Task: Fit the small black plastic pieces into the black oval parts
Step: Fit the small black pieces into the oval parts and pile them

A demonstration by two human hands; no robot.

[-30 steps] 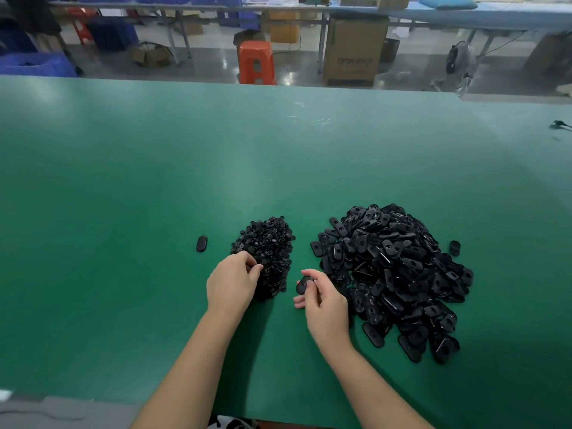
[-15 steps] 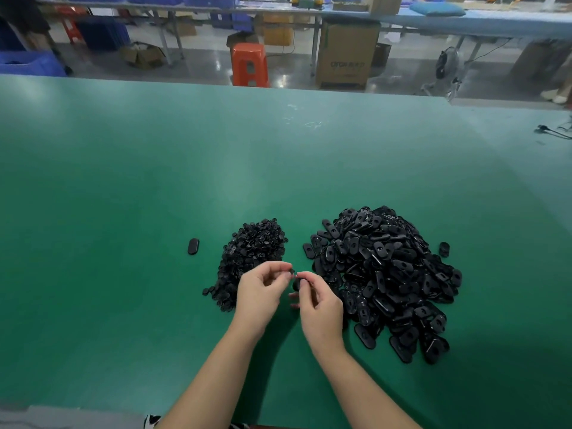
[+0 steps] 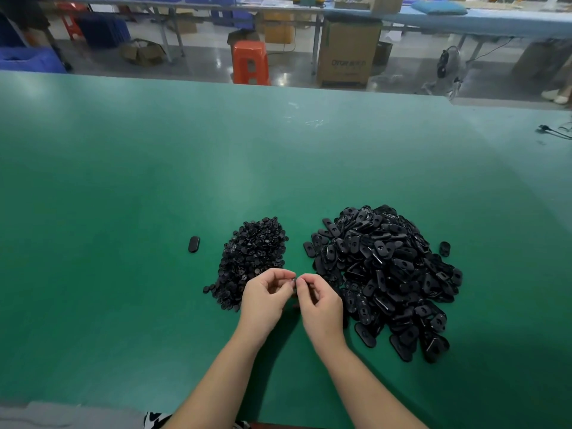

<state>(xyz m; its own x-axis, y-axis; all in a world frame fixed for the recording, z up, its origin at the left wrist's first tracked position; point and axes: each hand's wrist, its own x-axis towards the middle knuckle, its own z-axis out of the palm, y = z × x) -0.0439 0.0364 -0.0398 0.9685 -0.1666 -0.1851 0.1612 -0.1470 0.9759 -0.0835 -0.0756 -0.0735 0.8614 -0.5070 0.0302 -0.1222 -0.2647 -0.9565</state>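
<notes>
Both forearms reach in from the near edge of the green bench [image 3: 123, 187], and the hands meet fingertip to fingertip just in front of the gap between the two heaps. The left hand [image 3: 266, 300] and the right hand [image 3: 320, 305] each curl their fingers, together pinching something small and black [image 3: 294, 279] between thumbs and forefingers; it is too hidden to tell which part it is. The heap of small black pieces [image 3: 252, 258] lies just beyond the left hand, the larger pile of oval parts [image 3: 387, 274] beside the right hand. One lone oval part [image 3: 193, 244] lies left of the small heap.
</notes>
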